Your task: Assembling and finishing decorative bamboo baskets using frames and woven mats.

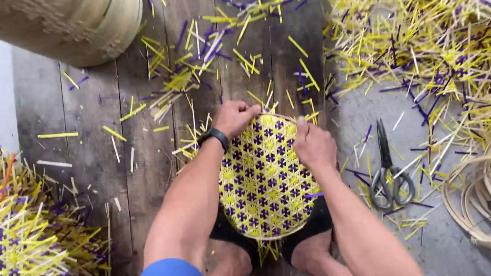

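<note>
While both hands pinch the far rim of the woven yellow-and-purple disc (264, 180), left hand (235, 117) grip closed on the edge, right hand (314, 146) beside it, pressure should stay even so the strips remain tight.

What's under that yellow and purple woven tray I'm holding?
The woven tray rests over your lap; dark shorts and knees show below its edge. The floor directly beneath it is covered.
</note>
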